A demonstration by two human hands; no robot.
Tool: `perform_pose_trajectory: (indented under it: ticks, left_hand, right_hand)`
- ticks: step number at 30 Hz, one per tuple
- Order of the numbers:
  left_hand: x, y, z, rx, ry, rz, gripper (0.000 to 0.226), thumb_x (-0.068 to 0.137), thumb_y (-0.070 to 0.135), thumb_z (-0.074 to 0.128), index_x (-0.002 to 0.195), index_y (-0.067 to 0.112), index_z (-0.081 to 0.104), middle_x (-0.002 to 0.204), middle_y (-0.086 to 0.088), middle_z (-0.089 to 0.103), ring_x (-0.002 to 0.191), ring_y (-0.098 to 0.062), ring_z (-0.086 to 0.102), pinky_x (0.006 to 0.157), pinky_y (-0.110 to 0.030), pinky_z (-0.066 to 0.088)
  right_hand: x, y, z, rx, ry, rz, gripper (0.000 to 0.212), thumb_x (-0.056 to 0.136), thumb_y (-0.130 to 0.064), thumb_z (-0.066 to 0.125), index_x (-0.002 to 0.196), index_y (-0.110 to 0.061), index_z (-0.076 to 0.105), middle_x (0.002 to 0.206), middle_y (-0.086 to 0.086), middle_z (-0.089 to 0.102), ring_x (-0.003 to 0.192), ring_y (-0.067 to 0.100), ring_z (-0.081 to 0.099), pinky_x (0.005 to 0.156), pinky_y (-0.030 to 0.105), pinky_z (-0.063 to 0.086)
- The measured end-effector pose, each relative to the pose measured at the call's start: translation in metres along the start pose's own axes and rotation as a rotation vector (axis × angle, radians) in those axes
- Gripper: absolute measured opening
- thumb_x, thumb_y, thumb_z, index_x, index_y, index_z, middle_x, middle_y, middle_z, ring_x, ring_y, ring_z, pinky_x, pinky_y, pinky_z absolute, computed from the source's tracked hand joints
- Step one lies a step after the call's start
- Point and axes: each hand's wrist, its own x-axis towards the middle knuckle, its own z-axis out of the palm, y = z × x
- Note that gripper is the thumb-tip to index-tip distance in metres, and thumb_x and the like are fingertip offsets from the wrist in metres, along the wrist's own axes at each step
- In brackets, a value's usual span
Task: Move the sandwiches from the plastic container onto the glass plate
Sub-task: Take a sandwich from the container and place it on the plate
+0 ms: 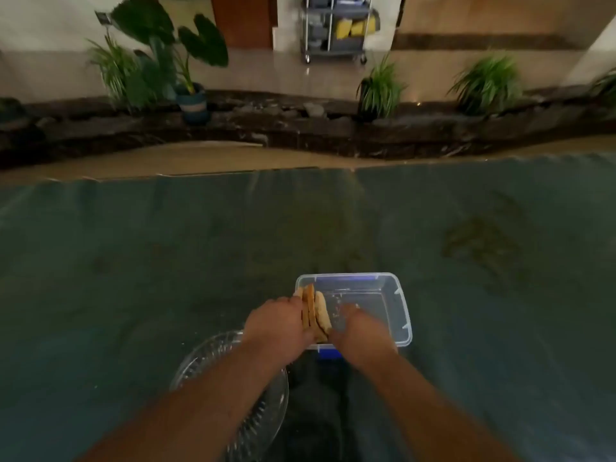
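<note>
A clear plastic container with blue clips sits on the teal cloth just ahead of me. Several toasted sandwiches stand on edge at its left end. My left hand presses against their left side and my right hand against their right side, so both hands clasp the stack between them. The rest of the container looks bare. A cut-glass plate lies to the near left of the container, partly hidden under my left forearm.
The teal cloth covers a wide surface around the container. Beyond its far edge runs a dark rock border with potted plants. A metal cart stands far back.
</note>
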Motion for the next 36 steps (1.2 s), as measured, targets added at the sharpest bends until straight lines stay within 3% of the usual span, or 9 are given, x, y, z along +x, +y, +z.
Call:
perform_pose_trajectory:
  ticks: [4,7,10,13,18,22,29,33,36]
  left_hand:
    - [0.036,0.015,0.021,-0.092,0.019,-0.100,0.042,0.090,0.055,0.063,0.119,0.026,0.059,0.105,-0.001,0.068,0.089,-0.020,0.065,0.076,-0.039,0.058]
    - [0.061,0.017,0.039,-0.127,0.025,-0.200,0.051,0.091,0.059,0.060,0.131,0.027,0.052,0.116,-0.003,0.067,0.092,-0.021,0.063,0.071,-0.037,0.049]
    - [0.075,0.017,0.052,-0.099,-0.013,-0.260,0.062,0.090,0.061,0.062,0.139,0.027,0.048,0.125,-0.005,0.062,0.102,-0.026,0.064,0.072,-0.036,0.044]
    - [0.079,0.020,0.061,-0.055,-0.009,-0.233,0.050,0.094,0.054,0.061,0.137,0.029,0.053,0.121,-0.003,0.059,0.090,-0.018,0.054,0.071,-0.034,0.044]
    - [0.079,0.026,0.067,-0.112,0.047,-0.198,0.030,0.100,0.033,0.059,0.130,0.025,0.059,0.122,-0.004,0.059,0.097,-0.021,0.063,0.081,-0.036,0.057]
    - [0.081,0.028,0.066,-0.220,0.076,-0.255,0.022,0.101,0.037,0.060,0.120,0.029,0.065,0.114,-0.002,0.063,0.090,-0.019,0.062,0.074,-0.033,0.052]
    - [0.082,0.024,0.066,-0.295,0.095,-0.267,0.006,0.099,0.034,0.062,0.097,0.030,0.066,0.096,0.002,0.062,0.074,-0.011,0.058,0.062,-0.027,0.048]
    - [0.082,0.019,0.064,-0.384,0.109,-0.275,0.010,0.095,0.036,0.068,0.087,0.033,0.062,0.088,0.008,0.058,0.069,-0.007,0.055,0.053,-0.024,0.037]
    - [0.078,0.015,0.060,-0.481,0.130,-0.272,0.009,0.091,0.032,0.071,0.087,0.032,0.063,0.091,0.007,0.061,0.073,-0.010,0.060,0.058,-0.029,0.048]
  right_hand:
    - [0.036,0.011,0.012,0.029,-0.128,-0.148,0.051,0.091,-0.044,0.070,0.135,-0.036,0.048,0.127,-0.001,0.068,0.109,0.022,0.064,0.097,0.046,0.049]
    - [0.058,0.018,0.019,-0.029,-0.219,-0.212,0.084,0.089,-0.053,0.069,0.155,-0.034,0.021,0.146,0.004,0.057,0.129,0.031,0.055,0.108,0.056,0.042]
    - [0.076,0.019,0.023,-0.127,-0.300,-0.243,0.093,0.088,-0.057,0.070,0.158,-0.032,0.015,0.152,0.008,0.051,0.134,0.033,0.051,0.111,0.059,0.040]
    - [0.086,0.018,0.031,-0.133,-0.315,-0.291,0.086,0.087,-0.053,0.071,0.155,-0.030,0.024,0.149,0.008,0.053,0.130,0.032,0.054,0.109,0.056,0.042]
    - [0.089,0.023,0.043,-0.127,-0.253,-0.378,0.058,0.096,-0.039,0.065,0.148,-0.028,0.042,0.148,0.008,0.052,0.127,0.029,0.054,0.107,0.053,0.045]
    - [0.084,0.030,0.043,-0.272,-0.139,-0.518,0.037,0.101,-0.022,0.061,0.138,-0.020,0.054,0.135,0.011,0.064,0.119,0.029,0.062,0.105,0.050,0.047]
    - [0.062,0.014,0.043,0.019,-0.093,-0.149,0.060,0.099,-0.033,0.061,0.148,-0.024,0.027,0.117,0.001,0.072,0.097,0.021,0.072,0.090,0.047,0.058]
    - [0.057,0.006,0.038,-0.010,-0.060,-0.092,0.042,0.103,-0.026,0.057,0.141,-0.024,0.039,0.111,0.001,0.073,0.095,0.020,0.071,0.092,0.045,0.057]
    - [0.050,0.003,0.029,0.020,-0.042,-0.055,0.030,0.103,-0.027,0.057,0.130,-0.025,0.045,0.108,-0.001,0.072,0.094,0.018,0.070,0.092,0.042,0.055]
